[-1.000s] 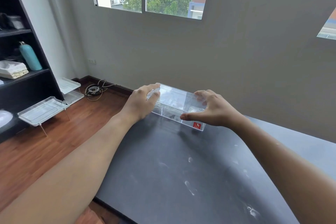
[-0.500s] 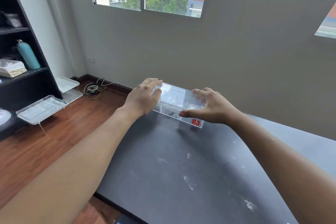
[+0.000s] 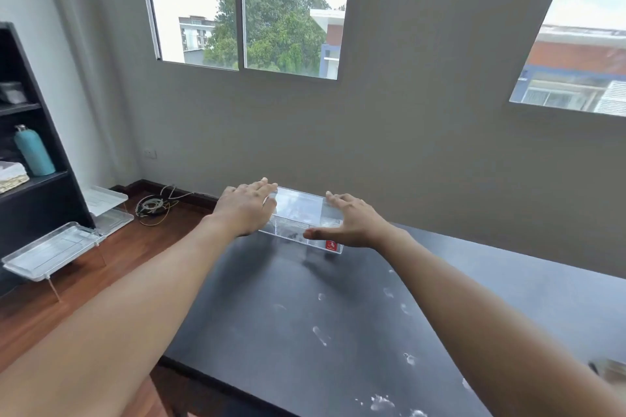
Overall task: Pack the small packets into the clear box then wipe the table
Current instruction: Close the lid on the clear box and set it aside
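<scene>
We see both hands, left hand [image 3: 244,210] and right hand [image 3: 349,223], spread flat at opposite ends of the clear box [image 3: 301,218], its long axis left-right on the desk [image 3: 338,332].

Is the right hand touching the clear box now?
Cannot tell. In the head view the right hand is spread open at the clear box, its thumb overlapping the front wall, but neither contact nor a gap shows plainly.

Teal bottle [image 3: 34,154] on black shelf [image 3: 40,203]; clear trays [image 3: 56,250] & cable coil [image 3: 152,206] on wood floor.
</scene>
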